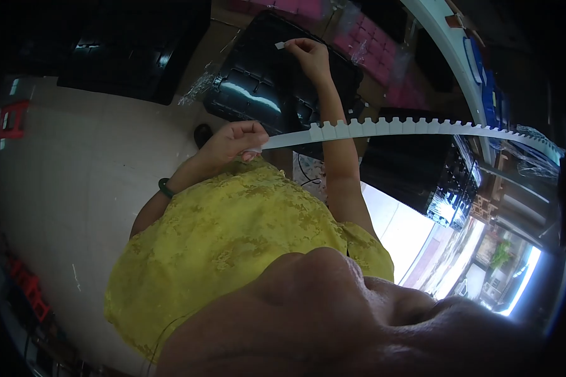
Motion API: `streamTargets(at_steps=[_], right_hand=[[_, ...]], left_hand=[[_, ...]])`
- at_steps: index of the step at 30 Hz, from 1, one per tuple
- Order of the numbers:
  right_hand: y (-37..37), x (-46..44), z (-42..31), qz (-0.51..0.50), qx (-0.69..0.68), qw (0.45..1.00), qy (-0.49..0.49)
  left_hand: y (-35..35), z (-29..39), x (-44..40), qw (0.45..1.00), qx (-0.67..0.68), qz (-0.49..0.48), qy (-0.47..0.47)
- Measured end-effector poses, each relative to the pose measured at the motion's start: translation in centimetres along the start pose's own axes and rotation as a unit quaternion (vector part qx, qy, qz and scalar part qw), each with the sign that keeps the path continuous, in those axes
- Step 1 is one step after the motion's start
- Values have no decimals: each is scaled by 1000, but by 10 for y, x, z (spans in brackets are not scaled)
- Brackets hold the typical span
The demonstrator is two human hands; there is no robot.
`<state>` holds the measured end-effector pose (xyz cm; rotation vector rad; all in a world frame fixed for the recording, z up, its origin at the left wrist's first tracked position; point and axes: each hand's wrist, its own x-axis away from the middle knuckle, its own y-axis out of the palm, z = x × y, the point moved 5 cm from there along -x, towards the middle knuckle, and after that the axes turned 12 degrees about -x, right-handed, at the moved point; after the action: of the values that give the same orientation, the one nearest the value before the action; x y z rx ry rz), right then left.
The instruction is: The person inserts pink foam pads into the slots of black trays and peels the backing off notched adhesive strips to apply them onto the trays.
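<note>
My left hand [227, 146] is closed on one end of a long pale strip of tab-shaped stickers [383, 129]. The strip stretches right, passing over my right forearm, with a toothed upper edge; the end near my left hand is plain backing. Farther forward, my right hand [311, 60] pinches a small white sticker [280, 46] between thumb and fingertips. That sticker is above a glossy black plastic panel [258, 85] with moulded recesses. From this angle I cannot tell whether it touches the panel.
More black panels [138, 50] lie at the upper left. Pink blocks in clear plastic [368, 41] are beyond the panel. A dark box-like stack [402, 169] stands at my right, near a pale curved frame [449, 56]. A red stool [12, 119] is on the far-left floor.
</note>
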<state>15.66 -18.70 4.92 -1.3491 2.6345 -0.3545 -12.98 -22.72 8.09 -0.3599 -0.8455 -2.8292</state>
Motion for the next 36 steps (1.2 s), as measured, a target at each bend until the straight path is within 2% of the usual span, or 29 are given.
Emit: streamTargets(at_steps=[5, 8, 11, 14, 17, 20, 23, 26, 27, 28, 29, 32, 34, 35, 36], right_hand=[[37, -96, 43, 60, 215, 972, -66], [42, -101, 39, 57, 263, 962, -42], [45, -103, 37, 70, 308, 946, -75], [55, -104, 35, -35, 334, 933, -132], [47, -97, 32, -60, 187, 980, -39], [21, -78, 33, 30, 58, 997, -31], [-12, -23, 37, 48, -15, 998, 30], [-62, 71, 39, 92, -122, 986, 66], [-87, 104, 61, 122, -136, 981, 68], [-112, 143, 67, 156, -106, 976, 107], [-136, 182, 68, 212, -144, 961, 101], [-216, 291, 123, 280, -99, 943, 149], [-251, 354, 143, 313, -22, 928, 202], [-262, 378, 140, 299, 177, 907, 237], [-269, 395, 135, 272, 370, 849, 262]], left_hand=[[-2, 7, 4, 997, -68, -33, -7], [-6, 15, 11, 997, -66, -42, -12], [-10, 14, 8, 997, -57, -42, -3], [-17, 7, -2, 996, -71, -55, -6], [-15, 8, -6, 995, -74, -67, -13], [-8, 10, -12, 993, -99, -70, -12], [1, 8, -17, 988, -133, -76, -5], [15, 2, -31, 980, -186, -72, -1], [20, -8, -40, 976, -208, -67, -1], [25, -18, -51, 972, -228, -62, -2], [32, -26, -64, 963, -262, -63, 1], [52, -48, -120, 938, -338, -75, 13], [66, -47, -164, 931, -355, -76, 26], [77, -42, -183, 928, -365, -67, 33], [92, -37, -196, 915, -392, -79, 54]])
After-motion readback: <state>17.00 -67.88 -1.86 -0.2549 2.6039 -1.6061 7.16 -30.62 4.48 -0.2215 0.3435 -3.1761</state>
